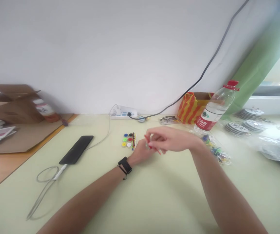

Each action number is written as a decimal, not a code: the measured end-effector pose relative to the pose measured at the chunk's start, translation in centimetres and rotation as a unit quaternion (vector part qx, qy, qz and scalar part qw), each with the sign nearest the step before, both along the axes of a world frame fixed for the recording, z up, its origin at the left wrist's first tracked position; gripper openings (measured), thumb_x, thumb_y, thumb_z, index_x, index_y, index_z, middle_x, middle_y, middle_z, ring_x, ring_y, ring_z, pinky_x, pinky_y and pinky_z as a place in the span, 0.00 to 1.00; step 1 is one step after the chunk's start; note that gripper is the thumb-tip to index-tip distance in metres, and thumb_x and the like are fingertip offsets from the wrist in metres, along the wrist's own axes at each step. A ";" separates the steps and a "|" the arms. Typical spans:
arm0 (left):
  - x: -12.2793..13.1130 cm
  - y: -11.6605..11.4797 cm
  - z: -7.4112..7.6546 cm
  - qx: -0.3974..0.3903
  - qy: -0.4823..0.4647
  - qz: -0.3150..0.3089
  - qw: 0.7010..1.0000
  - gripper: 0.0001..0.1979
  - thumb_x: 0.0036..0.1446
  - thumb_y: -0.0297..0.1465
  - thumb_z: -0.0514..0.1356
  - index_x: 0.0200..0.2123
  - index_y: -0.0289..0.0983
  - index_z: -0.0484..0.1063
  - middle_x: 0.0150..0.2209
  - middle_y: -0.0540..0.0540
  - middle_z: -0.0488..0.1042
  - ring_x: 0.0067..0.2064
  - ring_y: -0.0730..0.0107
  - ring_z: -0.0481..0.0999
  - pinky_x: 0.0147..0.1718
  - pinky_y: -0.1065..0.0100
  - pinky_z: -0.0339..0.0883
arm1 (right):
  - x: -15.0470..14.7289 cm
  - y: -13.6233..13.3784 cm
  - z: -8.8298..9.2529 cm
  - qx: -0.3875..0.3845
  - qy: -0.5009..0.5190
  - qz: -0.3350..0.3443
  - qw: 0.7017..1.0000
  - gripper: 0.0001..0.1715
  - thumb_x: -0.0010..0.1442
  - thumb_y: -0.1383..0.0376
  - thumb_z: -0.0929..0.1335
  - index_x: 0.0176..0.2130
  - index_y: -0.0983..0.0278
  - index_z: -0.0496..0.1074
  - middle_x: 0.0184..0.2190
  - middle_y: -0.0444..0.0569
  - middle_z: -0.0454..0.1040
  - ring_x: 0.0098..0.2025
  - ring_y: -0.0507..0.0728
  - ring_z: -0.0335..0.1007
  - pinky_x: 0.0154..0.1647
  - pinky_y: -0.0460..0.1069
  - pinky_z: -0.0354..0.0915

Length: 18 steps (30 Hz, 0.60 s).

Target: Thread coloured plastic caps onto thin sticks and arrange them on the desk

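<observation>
My two hands meet over the middle of the pale green table [154,195]. My right hand [171,139] has its fingers pinched round a thin red stick [152,147], perhaps a small brush. My left hand [140,152], with a black watch [124,165] on its wrist, is curled beneath the right hand and touches the same stick; what else it holds is hidden. Just behind the hands lies a small paint set [128,140] with several coloured pots.
A black phone [76,149] on a white cable lies to the left, a power strip [124,113] at the wall. A water bottle [215,109], striped bag [190,109], small clear packets [217,151] and stacked discs [244,125] stand right. Cardboard boxes [10,104] sit far left.
</observation>
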<state>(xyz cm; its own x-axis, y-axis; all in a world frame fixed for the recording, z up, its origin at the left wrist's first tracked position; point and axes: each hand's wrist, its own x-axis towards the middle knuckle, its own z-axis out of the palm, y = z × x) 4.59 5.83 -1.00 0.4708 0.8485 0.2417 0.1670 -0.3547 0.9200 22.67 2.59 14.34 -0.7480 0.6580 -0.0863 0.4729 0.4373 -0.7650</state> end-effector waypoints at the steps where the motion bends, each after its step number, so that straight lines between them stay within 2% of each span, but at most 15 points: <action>1: 0.1 -0.1 0.0 0.002 0.006 0.013 1.000 0.09 0.58 0.36 0.65 0.34 0.36 0.77 0.32 0.47 0.79 0.36 0.63 0.78 0.37 0.65 0.71 | 0.5 0.0 0.4 0.007 0.039 -0.039 0.998 0.05 0.66 0.62 0.66 0.42 0.60 0.69 0.31 0.43 0.80 0.25 0.50 0.73 0.28 0.44 0.68; 4: 0.4 -0.1 -0.2 0.005 -0.005 0.038 0.999 0.14 0.57 0.40 0.68 0.41 0.37 0.77 0.38 0.46 0.80 0.39 0.63 0.78 0.41 0.65 0.71 | 1.4 0.6 0.7 0.036 0.124 -0.155 0.979 0.12 0.66 0.55 0.68 0.42 0.60 0.67 0.32 0.45 0.81 0.23 0.51 0.74 0.22 0.44 0.67; 6: 0.5 0.1 -0.5 -0.009 -0.029 0.013 0.999 0.17 0.55 0.41 0.70 0.43 0.36 0.77 0.43 0.43 0.80 0.44 0.61 0.79 0.45 0.64 0.71 | 1.8 1.1 0.4 0.077 0.163 -0.220 0.959 0.16 0.65 0.51 0.68 0.41 0.61 0.68 0.34 0.48 0.81 0.21 0.51 0.72 0.17 0.43 0.61; 8: 0.5 0.2 -0.8 -0.041 -0.047 -0.018 0.998 0.21 0.55 0.41 0.70 0.47 0.35 0.76 0.46 0.40 0.79 0.46 0.60 0.79 0.47 0.63 0.71 | 1.9 1.7 0.1 0.124 0.185 -0.254 0.941 0.20 0.64 0.47 0.68 0.41 0.61 0.70 0.34 0.48 0.81 0.18 0.49 0.69 0.15 0.43 0.58; 12: 0.3 0.3 -1.1 -0.086 -0.065 -0.042 0.993 0.29 0.53 0.41 0.72 0.56 0.35 0.72 0.47 0.37 0.80 0.45 0.60 0.80 0.47 0.61 0.72 | 2.1 2.5 -0.6 0.159 0.181 -0.257 0.936 0.22 0.63 0.45 0.68 0.41 0.61 0.70 0.32 0.46 0.80 0.16 0.47 0.60 0.15 0.44 0.59; 15: 0.3 0.3 -1.0 -0.080 -0.069 -0.040 0.994 0.26 0.55 0.41 0.71 0.53 0.35 0.75 0.47 0.37 0.80 0.48 0.58 0.80 0.49 0.61 0.72 | 2.1 2.9 -1.1 0.154 0.163 -0.248 0.943 0.22 0.63 0.45 0.68 0.41 0.60 0.70 0.30 0.46 0.79 0.18 0.49 0.60 0.16 0.44 0.57; 18: 0.3 0.3 -0.8 -0.080 -0.062 -0.041 0.994 0.23 0.56 0.42 0.70 0.51 0.35 0.76 0.47 0.37 0.80 0.49 0.56 0.80 0.50 0.60 0.71 | 1.8 3.2 -1.7 0.183 0.138 -0.231 0.945 0.21 0.63 0.46 0.68 0.39 0.61 0.72 0.27 0.46 0.78 0.20 0.50 0.61 0.19 0.45 0.55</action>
